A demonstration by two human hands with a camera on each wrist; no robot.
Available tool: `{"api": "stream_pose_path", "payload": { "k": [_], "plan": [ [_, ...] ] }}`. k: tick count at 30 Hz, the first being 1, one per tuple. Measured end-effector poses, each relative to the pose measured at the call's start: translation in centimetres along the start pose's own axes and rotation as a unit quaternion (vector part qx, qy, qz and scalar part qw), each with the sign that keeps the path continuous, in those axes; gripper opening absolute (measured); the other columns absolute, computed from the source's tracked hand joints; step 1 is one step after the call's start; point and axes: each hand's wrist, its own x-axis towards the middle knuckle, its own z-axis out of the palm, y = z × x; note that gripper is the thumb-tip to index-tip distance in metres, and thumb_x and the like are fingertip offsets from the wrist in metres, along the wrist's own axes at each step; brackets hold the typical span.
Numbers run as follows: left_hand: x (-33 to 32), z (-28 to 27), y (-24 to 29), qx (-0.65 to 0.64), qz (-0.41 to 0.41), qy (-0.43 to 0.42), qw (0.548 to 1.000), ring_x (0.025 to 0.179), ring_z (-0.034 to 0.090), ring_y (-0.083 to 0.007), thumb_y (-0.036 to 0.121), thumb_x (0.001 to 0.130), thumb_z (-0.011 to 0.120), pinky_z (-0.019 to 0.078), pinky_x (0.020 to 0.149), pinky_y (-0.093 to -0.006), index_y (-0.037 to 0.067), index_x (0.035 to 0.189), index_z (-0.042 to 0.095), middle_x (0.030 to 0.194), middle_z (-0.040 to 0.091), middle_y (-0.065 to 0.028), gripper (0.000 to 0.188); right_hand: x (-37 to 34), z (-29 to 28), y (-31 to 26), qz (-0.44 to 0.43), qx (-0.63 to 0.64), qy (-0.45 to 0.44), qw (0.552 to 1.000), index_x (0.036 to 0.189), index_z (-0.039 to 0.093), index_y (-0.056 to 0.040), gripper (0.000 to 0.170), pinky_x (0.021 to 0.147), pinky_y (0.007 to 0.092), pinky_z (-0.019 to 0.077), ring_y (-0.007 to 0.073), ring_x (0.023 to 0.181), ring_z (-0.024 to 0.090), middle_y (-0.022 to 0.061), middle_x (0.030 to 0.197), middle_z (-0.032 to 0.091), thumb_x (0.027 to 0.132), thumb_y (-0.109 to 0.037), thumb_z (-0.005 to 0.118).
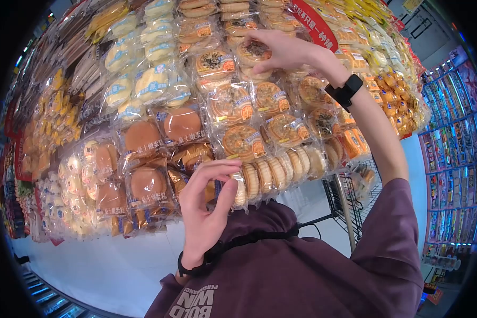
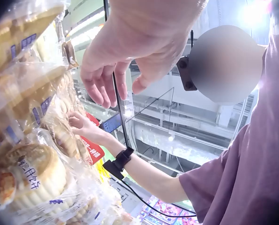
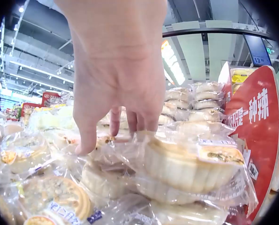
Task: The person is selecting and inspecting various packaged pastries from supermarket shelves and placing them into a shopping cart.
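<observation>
The right hand point(image 1: 289, 50) reaches over the display, its thumb and fingers spread across a wrapped pie point(image 1: 255, 50) with dark topping, which lies among other bagged pies point(image 1: 229, 100) near the red sign point(image 1: 315, 25); whether it grips the pie, I cannot tell. The left hand point(image 1: 202, 212) is loose, thumb and fingers apart, with nothing in it, just beside the row of edge-on pies point(image 1: 276, 174) at the front. Brown cakes point(image 1: 143, 139) lie left of the pies.
</observation>
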Motion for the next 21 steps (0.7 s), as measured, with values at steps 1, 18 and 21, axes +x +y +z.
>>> {"api": "stream_pose_path", "payload": {
  "k": [1,18,21],
  "plan": [
    [0.0,0.0,0.1,-0.002,-0.001,0.001,1.0,0.096,0.06,-0.0167,-0.007,0.084,0.06,0.0461,0.084,-0.0279,-0.002,0.103,0.064,0.11,0.067,-0.0128,0.02,0.1,0.1,0.4,-0.021,-0.029,0.007,0.999,0.121,0.049,-0.0077,0.051,0.092,0.0425,0.0472,0.0327,0.111,0.057,0.0135,0.12,0.058,0.082,-0.026,0.076],
    [-1.7,-0.8,0.1,-0.003,-0.082,-0.015,0.997,0.081,0.068,-0.0134,-0.003,0.086,0.065,0.0514,0.074,-0.0245,-0.002,0.097,0.065,0.087,0.072,-0.009,0.011,-17.8,0.6,-6.5,0.073,-0.113,0.348,0.928,0.111,0.065,-0.0018,0.026,0.098,0.0372,0.0437,0.0276,0.112,0.06,0.0154,0.126,0.063,0.088,-0.013,0.068],
    [-1.7,-0.7,0.6,-0.01,-0.109,-0.075,0.991,0.082,0.068,-0.0148,-0.007,0.085,0.062,0.0531,0.071,-0.0262,0.001,0.1,0.067,0.092,0.071,-0.0082,0.017,-26.2,4.1,-4.5,0.259,-0.042,0.483,0.835,0.104,0.064,0.0018,0.018,0.096,0.0334,0.0441,0.0199,0.105,0.06,0.0128,0.11,0.067,0.095,-0.014,0.061]
  ]
}}
